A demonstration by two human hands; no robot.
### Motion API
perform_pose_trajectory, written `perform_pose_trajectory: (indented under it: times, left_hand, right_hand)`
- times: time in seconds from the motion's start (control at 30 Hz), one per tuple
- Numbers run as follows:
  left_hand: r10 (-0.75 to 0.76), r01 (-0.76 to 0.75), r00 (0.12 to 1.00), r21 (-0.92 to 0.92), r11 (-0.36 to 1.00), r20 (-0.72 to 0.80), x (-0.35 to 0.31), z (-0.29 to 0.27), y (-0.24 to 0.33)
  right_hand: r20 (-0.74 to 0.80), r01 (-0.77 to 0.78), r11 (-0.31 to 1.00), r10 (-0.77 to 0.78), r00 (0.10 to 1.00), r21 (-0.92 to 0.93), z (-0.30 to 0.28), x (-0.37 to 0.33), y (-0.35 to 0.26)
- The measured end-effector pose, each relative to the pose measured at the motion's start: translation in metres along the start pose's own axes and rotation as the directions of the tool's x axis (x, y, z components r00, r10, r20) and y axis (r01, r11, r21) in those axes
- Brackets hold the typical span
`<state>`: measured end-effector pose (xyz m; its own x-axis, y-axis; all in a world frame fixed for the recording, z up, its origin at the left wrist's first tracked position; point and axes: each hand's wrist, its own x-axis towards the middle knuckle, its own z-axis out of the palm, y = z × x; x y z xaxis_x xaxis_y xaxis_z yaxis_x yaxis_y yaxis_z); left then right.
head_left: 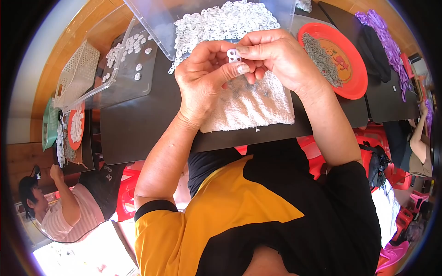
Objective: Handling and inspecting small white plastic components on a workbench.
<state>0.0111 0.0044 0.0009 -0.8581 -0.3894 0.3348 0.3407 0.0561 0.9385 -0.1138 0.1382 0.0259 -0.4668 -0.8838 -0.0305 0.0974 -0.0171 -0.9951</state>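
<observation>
Both of my hands meet above a white towel (258, 108) on the dark table. Between their fingertips is a small white plastic piece with holes (234, 53). My left hand (202, 76) is closed, its thumb and fingers pinching the piece from the left and below. From the right, the thumb of my right hand (281, 57) presses at the piece's upper edge, fingers curled beneath. Whether the right fingers also hold something small is hidden. Just beyond lies a heap of similar white pieces (225, 20) in a transparent plastic box (149, 25).
On the right, a red plate (357, 76) bears a pile of small grey parts (320, 57). Another transparent box (133, 89) with scattered white pieces stands left. Purple strips (382, 37) lie at the far right. A co-worker (73, 207) sits at the left, another person (416, 147) at the right.
</observation>
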Motion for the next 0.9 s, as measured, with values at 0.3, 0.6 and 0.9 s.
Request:
perform_pose_trajectory:
  times: [0.3, 0.6, 0.9]
  left_hand:
    - [0.079, -0.079, 0.997, -0.021, 0.997, -0.006, -0.008, 0.001, 0.006]
    - [0.288, -0.286, 0.958, 0.102, 0.953, -0.006, -0.006, -0.001, -0.008]
    - [0.237, -0.236, 0.971, 0.025, 0.971, -0.04, -0.001, 0.005, -0.008]
  right_hand:
    - [0.037, -0.021, 0.997, 0.018, 0.999, 0.071, 0.008, -0.007, -0.002]
    - [0.04, 0.005, 0.992, -0.01, 0.999, 0.127, 0.013, -0.008, 0.004]
    - [-0.06, 0.057, 0.954, -0.041, 0.997, 0.294, 0.018, -0.004, 0.016]
